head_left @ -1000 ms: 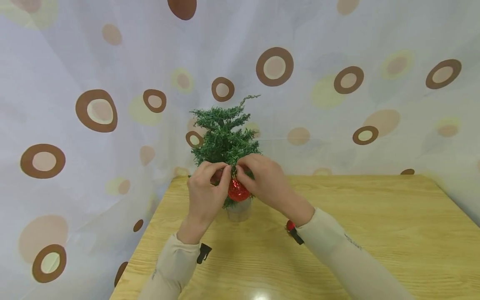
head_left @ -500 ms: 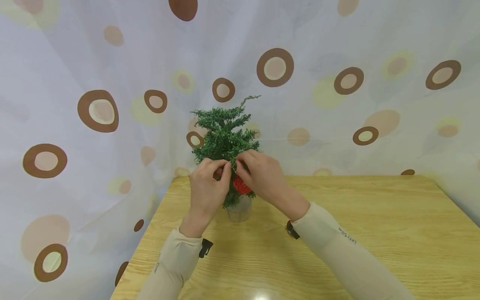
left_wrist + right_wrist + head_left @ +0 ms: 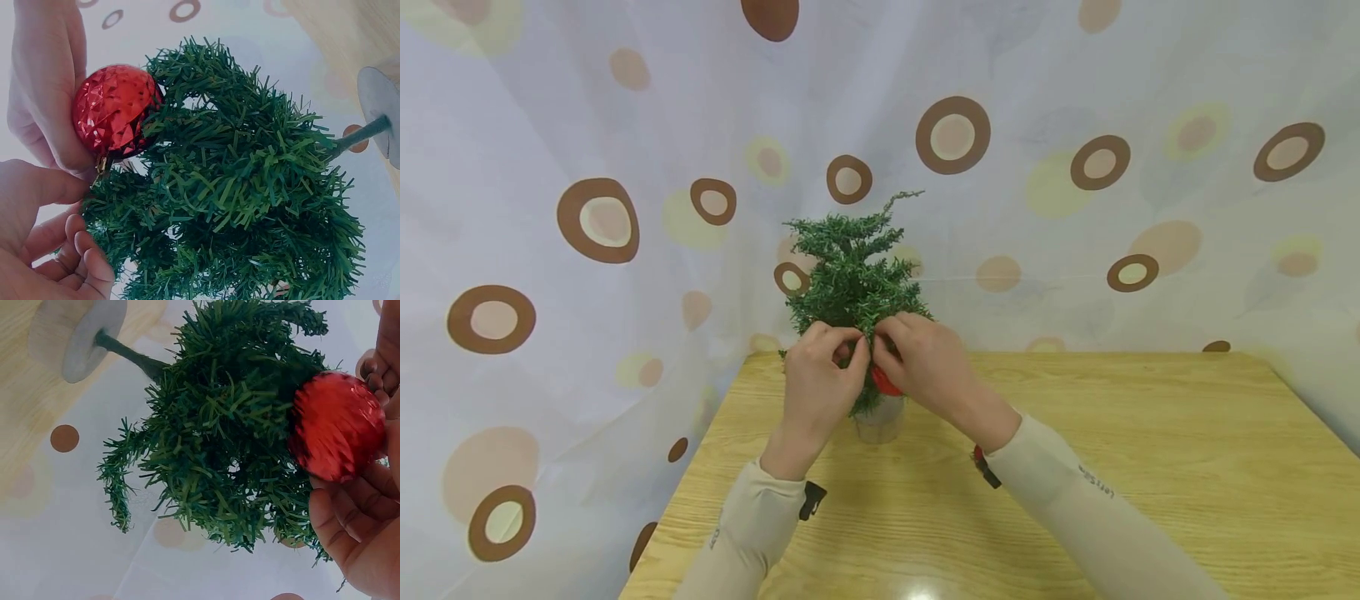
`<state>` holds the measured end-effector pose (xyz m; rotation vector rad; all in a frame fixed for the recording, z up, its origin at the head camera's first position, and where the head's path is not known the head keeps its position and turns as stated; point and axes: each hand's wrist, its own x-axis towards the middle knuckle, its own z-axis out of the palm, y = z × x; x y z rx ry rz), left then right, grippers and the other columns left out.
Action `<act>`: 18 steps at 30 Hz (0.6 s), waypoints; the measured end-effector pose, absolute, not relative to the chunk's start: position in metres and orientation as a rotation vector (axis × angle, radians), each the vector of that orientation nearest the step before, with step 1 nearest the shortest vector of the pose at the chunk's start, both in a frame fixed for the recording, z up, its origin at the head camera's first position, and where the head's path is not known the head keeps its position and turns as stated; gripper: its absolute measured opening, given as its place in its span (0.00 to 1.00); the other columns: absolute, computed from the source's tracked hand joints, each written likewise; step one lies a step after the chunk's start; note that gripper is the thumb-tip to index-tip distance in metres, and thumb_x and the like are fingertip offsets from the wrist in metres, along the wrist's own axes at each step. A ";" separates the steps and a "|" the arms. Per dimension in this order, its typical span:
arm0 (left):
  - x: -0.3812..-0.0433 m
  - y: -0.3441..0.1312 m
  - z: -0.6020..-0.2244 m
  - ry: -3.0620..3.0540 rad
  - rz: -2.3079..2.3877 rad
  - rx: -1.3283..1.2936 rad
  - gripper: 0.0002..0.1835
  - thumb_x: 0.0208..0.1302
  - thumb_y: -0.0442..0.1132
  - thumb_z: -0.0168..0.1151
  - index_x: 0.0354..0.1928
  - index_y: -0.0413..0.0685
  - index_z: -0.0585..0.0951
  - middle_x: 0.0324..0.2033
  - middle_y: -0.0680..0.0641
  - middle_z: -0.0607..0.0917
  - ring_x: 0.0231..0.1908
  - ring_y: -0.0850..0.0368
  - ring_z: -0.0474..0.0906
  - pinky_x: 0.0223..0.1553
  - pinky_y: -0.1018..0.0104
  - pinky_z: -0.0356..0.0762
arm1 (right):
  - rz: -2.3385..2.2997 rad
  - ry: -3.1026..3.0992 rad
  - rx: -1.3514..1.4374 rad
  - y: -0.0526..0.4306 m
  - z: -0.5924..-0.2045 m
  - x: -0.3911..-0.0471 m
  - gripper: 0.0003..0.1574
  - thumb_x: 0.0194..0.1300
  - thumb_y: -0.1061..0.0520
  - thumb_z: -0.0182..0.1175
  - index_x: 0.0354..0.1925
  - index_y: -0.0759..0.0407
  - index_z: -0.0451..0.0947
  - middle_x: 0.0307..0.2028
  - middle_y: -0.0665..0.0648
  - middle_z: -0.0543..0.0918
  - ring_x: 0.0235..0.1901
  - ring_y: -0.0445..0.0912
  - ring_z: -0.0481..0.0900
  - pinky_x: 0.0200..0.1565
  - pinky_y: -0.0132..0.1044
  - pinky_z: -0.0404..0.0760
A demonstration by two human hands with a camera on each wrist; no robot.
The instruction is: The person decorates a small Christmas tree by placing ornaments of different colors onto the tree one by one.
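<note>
A shiny red Christmas bauble (image 3: 115, 112) with a faceted surface and gold cap hangs at the front of a small green artificial Christmas tree (image 3: 846, 275). My right hand (image 3: 932, 362) holds the bauble by its top, thumb and index finger bent together; in the head view it covers much of the ball. Facing it, my left hand (image 3: 820, 371) pinches a branch tip with thumb and forefinger, right at the gold cap. In the left wrist view, the thumb (image 3: 59, 185) lies just below that cap. The string itself is mostly hidden by fingers.
The tree's round grey base (image 3: 880, 419) stands on a wood-grain table (image 3: 1112, 433). Something small and red (image 3: 977, 454) shows beside the right wrist's black strap (image 3: 988, 472). A patterned curtain (image 3: 1045, 100) with brown rings surrounds the table behind and left.
The bauble has shifted slightly right and is now more covered by the right hand. Both hands rose a little, then came back down, fingertips staying close together at the branch.
</note>
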<state>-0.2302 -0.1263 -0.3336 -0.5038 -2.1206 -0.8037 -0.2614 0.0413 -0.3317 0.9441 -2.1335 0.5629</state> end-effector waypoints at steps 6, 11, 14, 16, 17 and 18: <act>-0.230 -0.125 -0.336 -2.115 -0.807 -0.516 0.05 0.68 0.32 0.70 0.36 0.36 0.91 0.25 0.44 0.80 0.25 0.53 0.74 0.28 0.65 0.72 | 0.578 -2.127 0.952 0.043 -0.337 -0.260 0.05 0.72 0.61 0.66 0.39 0.62 0.86 0.32 0.57 0.87 0.27 0.47 0.83 0.28 0.38 0.83; -0.230 -0.126 -0.336 -2.103 -0.836 -0.515 0.05 0.69 0.32 0.70 0.39 0.36 0.91 0.28 0.43 0.83 0.28 0.52 0.78 0.30 0.62 0.78 | 0.616 -2.118 0.966 0.043 -0.339 -0.261 0.04 0.72 0.62 0.65 0.39 0.63 0.85 0.32 0.57 0.86 0.26 0.47 0.81 0.27 0.37 0.81; -0.229 -0.127 -0.335 -2.102 -0.852 -0.507 0.06 0.68 0.33 0.70 0.41 0.37 0.91 0.30 0.42 0.84 0.29 0.51 0.80 0.32 0.60 0.80 | 0.639 -2.112 0.970 0.044 -0.339 -0.259 0.05 0.72 0.62 0.65 0.39 0.63 0.85 0.31 0.57 0.86 0.26 0.47 0.80 0.27 0.37 0.80; -0.228 -0.127 -0.336 -2.099 -0.850 -0.502 0.07 0.68 0.34 0.71 0.43 0.37 0.90 0.31 0.42 0.83 0.30 0.50 0.80 0.33 0.58 0.81 | 0.657 -2.110 0.974 0.045 -0.339 -0.258 0.05 0.72 0.62 0.65 0.38 0.63 0.85 0.31 0.57 0.86 0.25 0.47 0.80 0.27 0.37 0.80; -0.228 -0.127 -0.336 -2.098 -0.847 -0.502 0.07 0.68 0.34 0.71 0.43 0.37 0.90 0.32 0.41 0.83 0.31 0.50 0.80 0.33 0.58 0.81 | 0.669 -2.106 0.976 0.045 -0.340 -0.258 0.05 0.72 0.62 0.65 0.38 0.63 0.85 0.30 0.57 0.85 0.25 0.47 0.80 0.27 0.37 0.80; -0.228 -0.127 -0.336 -2.095 -0.843 -0.506 0.08 0.68 0.35 0.72 0.44 0.37 0.90 0.32 0.41 0.83 0.32 0.49 0.81 0.34 0.57 0.82 | 0.678 -2.107 0.976 0.046 -0.340 -0.257 0.05 0.72 0.63 0.64 0.38 0.63 0.85 0.30 0.57 0.85 0.25 0.47 0.80 0.27 0.36 0.79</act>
